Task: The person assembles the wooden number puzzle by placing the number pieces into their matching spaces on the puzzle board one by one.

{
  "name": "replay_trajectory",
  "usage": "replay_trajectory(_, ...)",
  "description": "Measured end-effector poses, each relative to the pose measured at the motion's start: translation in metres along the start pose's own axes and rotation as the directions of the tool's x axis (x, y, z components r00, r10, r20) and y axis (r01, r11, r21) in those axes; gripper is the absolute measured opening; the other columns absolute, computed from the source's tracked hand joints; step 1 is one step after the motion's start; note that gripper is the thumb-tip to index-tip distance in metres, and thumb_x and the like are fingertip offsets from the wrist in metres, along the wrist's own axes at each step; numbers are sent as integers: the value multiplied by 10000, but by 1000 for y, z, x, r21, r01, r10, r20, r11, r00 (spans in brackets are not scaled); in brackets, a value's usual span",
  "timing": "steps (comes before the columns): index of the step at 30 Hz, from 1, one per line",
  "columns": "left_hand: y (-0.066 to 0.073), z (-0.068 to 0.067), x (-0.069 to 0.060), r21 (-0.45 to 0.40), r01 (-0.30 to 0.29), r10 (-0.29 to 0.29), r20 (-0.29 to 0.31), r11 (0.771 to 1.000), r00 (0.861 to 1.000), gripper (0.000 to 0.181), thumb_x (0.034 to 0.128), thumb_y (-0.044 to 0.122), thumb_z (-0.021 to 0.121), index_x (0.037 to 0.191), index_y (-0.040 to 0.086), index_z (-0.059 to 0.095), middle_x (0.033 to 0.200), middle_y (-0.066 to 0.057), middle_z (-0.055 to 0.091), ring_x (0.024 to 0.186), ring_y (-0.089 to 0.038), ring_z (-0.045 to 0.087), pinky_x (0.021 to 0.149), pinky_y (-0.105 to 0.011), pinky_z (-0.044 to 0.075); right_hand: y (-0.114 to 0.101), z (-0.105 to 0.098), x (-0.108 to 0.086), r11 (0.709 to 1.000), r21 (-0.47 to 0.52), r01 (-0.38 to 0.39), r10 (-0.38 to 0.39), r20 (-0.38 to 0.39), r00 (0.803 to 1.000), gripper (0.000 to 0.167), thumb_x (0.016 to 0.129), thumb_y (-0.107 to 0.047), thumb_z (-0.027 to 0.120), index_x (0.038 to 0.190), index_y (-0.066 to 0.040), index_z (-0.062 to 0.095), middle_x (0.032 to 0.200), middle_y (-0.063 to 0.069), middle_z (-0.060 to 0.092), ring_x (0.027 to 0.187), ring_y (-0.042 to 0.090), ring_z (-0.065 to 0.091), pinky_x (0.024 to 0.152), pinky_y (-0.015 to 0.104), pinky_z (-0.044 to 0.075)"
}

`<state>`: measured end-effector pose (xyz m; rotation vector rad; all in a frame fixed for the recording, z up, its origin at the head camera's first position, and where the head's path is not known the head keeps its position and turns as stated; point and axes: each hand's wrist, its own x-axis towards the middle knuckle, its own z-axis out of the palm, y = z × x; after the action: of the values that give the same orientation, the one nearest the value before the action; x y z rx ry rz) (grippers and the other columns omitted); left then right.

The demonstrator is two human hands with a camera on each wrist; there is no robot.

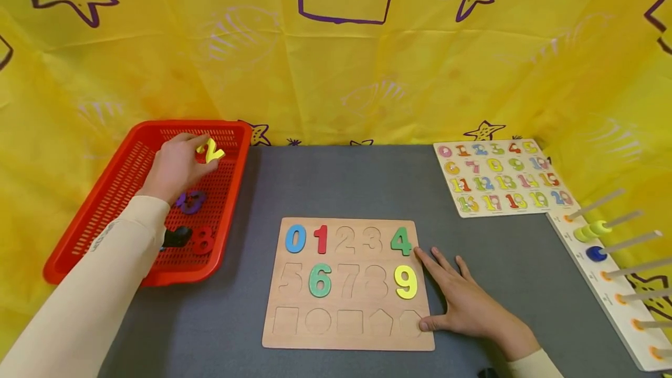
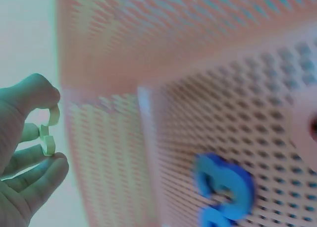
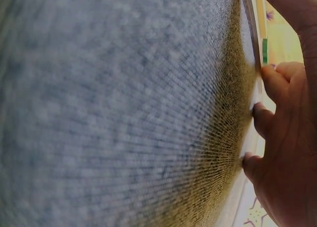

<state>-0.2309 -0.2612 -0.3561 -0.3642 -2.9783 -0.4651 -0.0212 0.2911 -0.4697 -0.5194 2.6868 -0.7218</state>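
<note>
Lower right of the frame: my right hand (image 1: 464, 302), fingers spread wide, touching the right edge of the wooden number board (image 1: 362, 258). Board lies lower centre on the grey tabletop (image 1: 336, 182); blue 0 (image 1: 289, 240), red 1 (image 1: 322, 241), green 4 (image 1: 401, 245), green 6 (image 1: 314, 282) and yellow 9 (image 1: 413, 282) sit in it. Left, above middle height: my left hand (image 1: 175, 165) pinches a yellow 2 (image 1: 212, 151) over the red basket (image 1: 237, 177). Upper right of the tabletop, a second number board (image 1: 493, 177). Farthest, yellow cloth (image 1: 336, 74).
</note>
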Motion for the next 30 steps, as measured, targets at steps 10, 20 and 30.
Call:
replay_trajectory(10, 85, -31, -31, -36, -263, 238, -321, 964, 917, 551, 840, 124, 806, 1351, 2, 641, 1290, -219, 597, 1115, -416, 583, 905, -585, 512, -1, 1, -1, 1000, 4, 17, -17, -15, 1000, 1326, 622, -749, 804, 1647, -247, 129, 1667, 13, 222, 1521, 389, 140, 1125, 725, 30)
replay_trajectory(20, 144, -24, -70, -78, -451, 372, -449, 889, 812, 564, 798, 110, 827, 1328, 10, 663, 1313, -191, 607, 1156, -352, 585, 892, -535, 547, 0, 1, 0, 1000, 11, 14, -14, -14, 1000, 1342, 612, -737, 822, 1648, -253, 118, 1670, 13, 210, 1523, 388, 129, 1133, 714, 9)
replay_trajectory(30, 171, 79, -91, -201, -482, 438, -227, 853, 870, 547, 833, 194, 833, 1333, 46, 667, 1320, -159, 609, 1191, -322, 582, 937, -469, 544, 2, 0, 0, 1000, 17, -6, 6, 0, 1000, 1353, 602, -727, 836, 1648, -271, 110, 1671, 12, 203, 1526, 378, 118, 1141, 702, -6)
